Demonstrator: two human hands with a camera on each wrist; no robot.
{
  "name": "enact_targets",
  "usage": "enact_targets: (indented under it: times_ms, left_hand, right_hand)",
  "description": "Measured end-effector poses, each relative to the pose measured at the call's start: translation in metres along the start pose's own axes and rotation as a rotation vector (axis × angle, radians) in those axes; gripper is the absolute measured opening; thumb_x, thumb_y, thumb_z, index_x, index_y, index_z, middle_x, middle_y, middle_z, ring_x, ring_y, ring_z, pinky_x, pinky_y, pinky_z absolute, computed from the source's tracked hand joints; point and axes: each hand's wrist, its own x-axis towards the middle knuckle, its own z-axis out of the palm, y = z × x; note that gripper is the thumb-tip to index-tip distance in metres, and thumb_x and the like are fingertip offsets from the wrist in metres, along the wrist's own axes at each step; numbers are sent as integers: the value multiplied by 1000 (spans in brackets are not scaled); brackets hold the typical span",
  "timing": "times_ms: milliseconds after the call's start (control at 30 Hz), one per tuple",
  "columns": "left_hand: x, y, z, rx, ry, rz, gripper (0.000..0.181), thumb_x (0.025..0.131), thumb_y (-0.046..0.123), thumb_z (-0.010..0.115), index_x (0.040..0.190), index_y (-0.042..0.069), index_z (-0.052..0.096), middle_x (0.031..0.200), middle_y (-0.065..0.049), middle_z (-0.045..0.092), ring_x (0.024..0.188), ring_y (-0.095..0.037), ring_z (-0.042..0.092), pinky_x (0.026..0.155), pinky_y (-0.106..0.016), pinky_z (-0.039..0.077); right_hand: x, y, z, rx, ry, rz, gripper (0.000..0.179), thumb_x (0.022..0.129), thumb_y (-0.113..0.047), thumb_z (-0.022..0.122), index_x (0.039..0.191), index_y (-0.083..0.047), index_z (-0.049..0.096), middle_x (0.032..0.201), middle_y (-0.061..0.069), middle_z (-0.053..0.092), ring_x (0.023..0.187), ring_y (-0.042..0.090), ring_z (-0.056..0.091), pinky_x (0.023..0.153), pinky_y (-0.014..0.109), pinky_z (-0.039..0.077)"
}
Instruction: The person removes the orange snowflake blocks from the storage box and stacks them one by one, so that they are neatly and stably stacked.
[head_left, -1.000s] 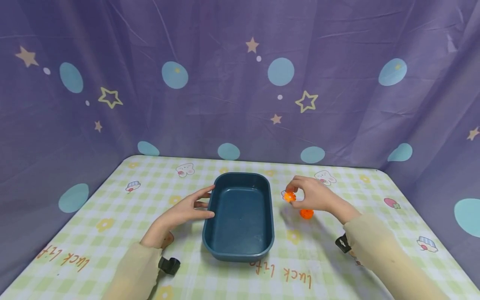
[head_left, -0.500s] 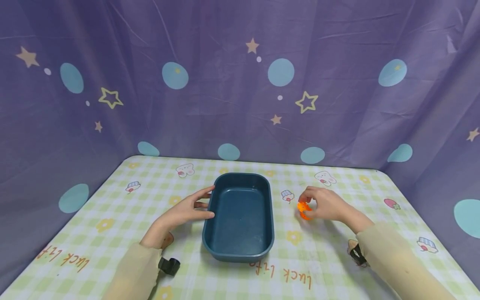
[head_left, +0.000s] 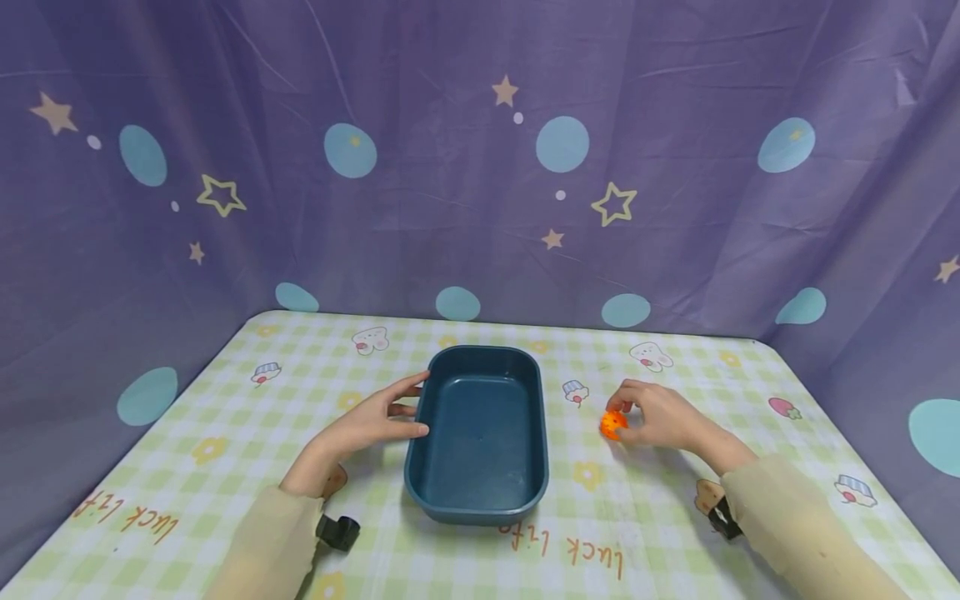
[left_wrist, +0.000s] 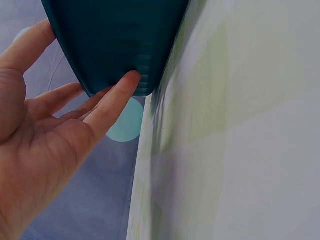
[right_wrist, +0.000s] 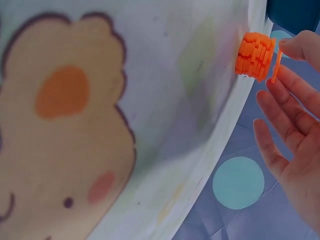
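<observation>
A dark teal rectangular plastic tub (head_left: 480, 510) stands on the table with its inside in view. My left hand (head_left: 372, 421) rests its spread fingertips and thumb against the tub's left wall; the left wrist view shows the fingers (left_wrist: 112, 102) fairly straight on that wall. To the right of the tub, my right hand (head_left: 660, 417) pinches a thin orange notched disc (right_wrist: 276, 67) between thumb and fingers. Just beneath that disc, a short stack of similar orange discs (right_wrist: 255, 56) stands upright on the table, a narrow gap between them in the right wrist view.
A green-and-white checked cloth (head_left: 375, 533) with printed cartoons covers the table. Purple curtain (head_left: 480, 167) with stars and dots hangs behind and along the sides. Each wrist carries a black camera band, such as the left band (head_left: 339, 532).
My right hand has carried the orange disc rightward and toward me, from beside the tub to right over the orange stack. The left hand and tub have stayed put.
</observation>
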Motion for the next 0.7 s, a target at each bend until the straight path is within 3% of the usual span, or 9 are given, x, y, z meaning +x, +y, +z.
enact_targets:
  times_ms: [700]
  left_hand:
    - [-2, 3, 2, 4, 11, -4, 79, 82, 28, 68, 145, 28, 21, 145, -13, 26, 126, -36, 38, 90, -40, 46]
  right_hand:
    - [-3, 0, 2, -21, -4, 15, 22, 74, -36, 73, 92, -25, 67, 86, -16, 57, 75, 6, 55, 67, 25, 45]
